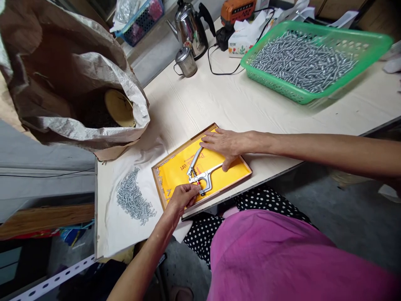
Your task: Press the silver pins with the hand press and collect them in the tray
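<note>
The silver metal hand press pliers (200,169) lie in the shallow yellow-lined wooden tray (238,173); left hand (183,196) fingers pinch at its head, right hand (224,144) fingers rest open across its handles.

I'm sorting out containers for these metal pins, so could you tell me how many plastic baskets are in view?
2. A green basket full of metal pins sits on the table's far right; a blue basket holding bags sits beyond the table at top left. Others may be hidden.
</note>
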A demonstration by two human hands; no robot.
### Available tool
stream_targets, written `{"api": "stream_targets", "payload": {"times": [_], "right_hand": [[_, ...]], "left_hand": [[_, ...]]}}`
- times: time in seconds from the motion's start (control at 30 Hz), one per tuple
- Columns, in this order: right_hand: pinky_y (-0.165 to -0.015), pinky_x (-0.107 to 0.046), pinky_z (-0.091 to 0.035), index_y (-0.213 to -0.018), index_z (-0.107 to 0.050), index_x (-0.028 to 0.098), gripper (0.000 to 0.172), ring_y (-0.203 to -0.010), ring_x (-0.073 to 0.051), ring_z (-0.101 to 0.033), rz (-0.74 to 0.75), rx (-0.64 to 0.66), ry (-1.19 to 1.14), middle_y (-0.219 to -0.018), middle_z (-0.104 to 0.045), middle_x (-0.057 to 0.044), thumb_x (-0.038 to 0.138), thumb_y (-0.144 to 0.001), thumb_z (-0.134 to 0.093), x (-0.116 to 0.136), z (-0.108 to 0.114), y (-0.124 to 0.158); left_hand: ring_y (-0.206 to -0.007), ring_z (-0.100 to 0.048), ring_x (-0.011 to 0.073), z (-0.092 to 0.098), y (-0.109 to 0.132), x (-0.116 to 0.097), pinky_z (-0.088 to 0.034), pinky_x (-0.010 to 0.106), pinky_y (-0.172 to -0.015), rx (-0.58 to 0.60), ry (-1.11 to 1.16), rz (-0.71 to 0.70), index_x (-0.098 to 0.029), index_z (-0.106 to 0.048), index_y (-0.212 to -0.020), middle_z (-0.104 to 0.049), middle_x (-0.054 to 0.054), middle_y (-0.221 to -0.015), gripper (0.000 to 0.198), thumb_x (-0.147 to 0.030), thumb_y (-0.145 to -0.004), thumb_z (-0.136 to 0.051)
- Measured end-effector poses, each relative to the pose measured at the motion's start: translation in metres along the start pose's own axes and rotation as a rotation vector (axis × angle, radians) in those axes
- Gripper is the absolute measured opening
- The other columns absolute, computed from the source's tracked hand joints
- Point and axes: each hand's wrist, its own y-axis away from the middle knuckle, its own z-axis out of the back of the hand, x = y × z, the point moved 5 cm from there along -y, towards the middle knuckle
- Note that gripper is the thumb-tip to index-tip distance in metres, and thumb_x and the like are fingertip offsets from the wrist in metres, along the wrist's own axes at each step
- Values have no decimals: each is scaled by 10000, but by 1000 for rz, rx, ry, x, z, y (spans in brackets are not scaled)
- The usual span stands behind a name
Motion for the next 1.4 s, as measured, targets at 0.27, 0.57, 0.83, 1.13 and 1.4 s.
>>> {"api": "stream_targets", "payload": {"times": [0.27,0.57,0.83,1.13,1.4], "right_hand": [[-910,-411,-455,-1247,-631,148,647,-1063,-275,-530,-22,72,9,-1198,-600,-117,499,-738,-821,8,8,-5],[-781,-361,-393,-1046,-670,137,310,-951,-242,-491,-43,11,76,-1067,-607,-107,339,-836,-776,37,16,14],[-810,-368,-374,-1141,-683,117,484,-1006,-272,-507,-134,8,110,-1070,-641,-125,449,-814,-814,56,16,11],[-762,-320,-400,-985,-723,118,173,-930,-216,-589,-172,76,35,-942,-677,-107,231,-991,-592,64,-1,13],[-862,-378,-423,-1284,-607,98,552,-1070,-272,-522,-109,-130,23,-1206,-625,-165,478,-900,-722,55,8,15]], "left_hand": [[-374,-278,47,1,-2,4,-152,220,-417,-36,-10,-15,-170,-597,-591,-415,-64,-416,579,-713,-554,-793],[-844,-640,231,-4,28,-37,-527,347,-750,-570,-618,-546,-189,-745,-944,-669,84,-921,264,-436,-879,-680],[-1155,-557,314,-37,-15,-72,-492,510,-1018,-359,-1073,-827,-167,-526,-1386,-621,146,-1240,493,-282,-921,-645],[-965,-573,271,-46,-17,-66,-508,407,-876,-273,-1156,-802,-191,-664,-984,-662,100,-959,168,-246,-1007,-508],[-1101,-589,297,-10,-29,-72,-510,414,-947,-385,-998,-741,-185,-627,-1315,-663,120,-1187,509,-383,-861,-743]]}}
